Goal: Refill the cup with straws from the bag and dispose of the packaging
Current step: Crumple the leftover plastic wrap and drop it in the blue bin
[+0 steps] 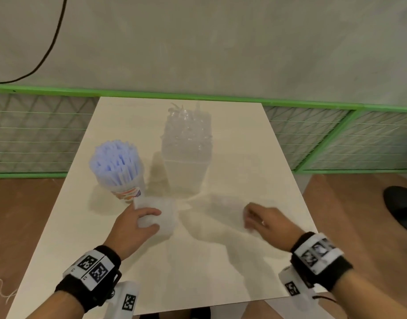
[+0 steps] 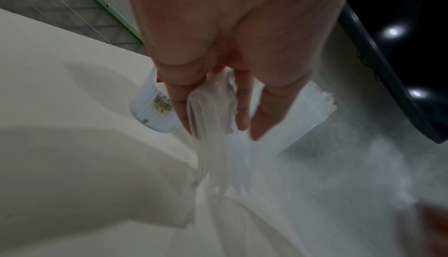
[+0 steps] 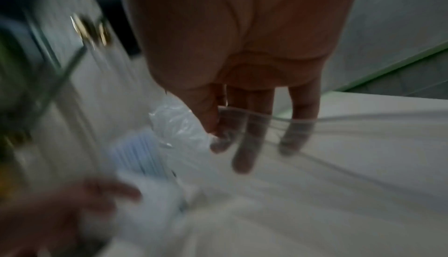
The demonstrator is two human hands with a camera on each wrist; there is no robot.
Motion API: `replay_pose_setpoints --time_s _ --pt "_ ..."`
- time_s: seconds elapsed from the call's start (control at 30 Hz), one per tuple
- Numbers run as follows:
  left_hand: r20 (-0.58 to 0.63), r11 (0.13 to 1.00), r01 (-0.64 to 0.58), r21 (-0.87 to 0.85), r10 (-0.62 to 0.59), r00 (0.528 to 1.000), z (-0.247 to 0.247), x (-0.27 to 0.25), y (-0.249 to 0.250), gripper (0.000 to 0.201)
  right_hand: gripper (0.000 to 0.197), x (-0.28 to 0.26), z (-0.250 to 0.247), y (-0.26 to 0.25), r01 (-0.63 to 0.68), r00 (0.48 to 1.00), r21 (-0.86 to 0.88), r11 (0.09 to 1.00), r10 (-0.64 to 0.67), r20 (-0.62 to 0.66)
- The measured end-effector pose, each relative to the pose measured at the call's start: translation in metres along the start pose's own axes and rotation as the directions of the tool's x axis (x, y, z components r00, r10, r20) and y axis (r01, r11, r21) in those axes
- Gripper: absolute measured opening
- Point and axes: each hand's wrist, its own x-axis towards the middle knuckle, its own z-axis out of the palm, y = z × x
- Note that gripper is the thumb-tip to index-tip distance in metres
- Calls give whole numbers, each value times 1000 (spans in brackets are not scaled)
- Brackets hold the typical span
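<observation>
A cup (image 1: 125,188) packed with pale blue straws (image 1: 116,160) stands on the white table (image 1: 87,226), left of centre. My left hand (image 1: 149,218) grips one bunched end of a clear plastic bag (image 1: 162,215) just in front of the cup. In the left wrist view the fingers (image 2: 242,108) curl round the gathered film (image 2: 213,155), with the cup (image 2: 150,111) behind. My right hand (image 1: 249,217) pinches the bag's other end, further right. The right wrist view is blurred; thumb and fingers (image 3: 244,146) hold thin film (image 3: 339,146) stretched across them.
A clear bin (image 1: 186,176) holding crumpled clear plastic (image 1: 186,127) stands mid-table behind the hands. A green-framed mesh fence (image 1: 335,134) runs behind the table. A black object (image 1: 402,208) lies on the brown floor at the right.
</observation>
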Motion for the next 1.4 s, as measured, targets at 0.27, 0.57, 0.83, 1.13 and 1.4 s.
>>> replay_pose_setpoints --time_s 0.27,0.57,0.83,1.13,1.4 --pt "257 970 -53 -236 115 960 -1 -2 28 75 14 7 -93 -91 203 976 755 623 -65 -209" --pt "193 708 -8 -706 203 960 -34 -5 95 35 12 50 -90 -109 293 903 796 529 120 -412" --pt "46 654 -63 -753 149 988 -50 -6 104 26 36 56 -84 -121 39 996 876 481 56 -76" --pt "-29 711 -164 -684 198 980 -84 1 105 31 54 65 -81 -121 106 987 763 637 27 -159" --pt "23 682 -137 -718 220 975 -103 1 110 23 20 65 -86 -129 196 975 762 617 -36 -221"
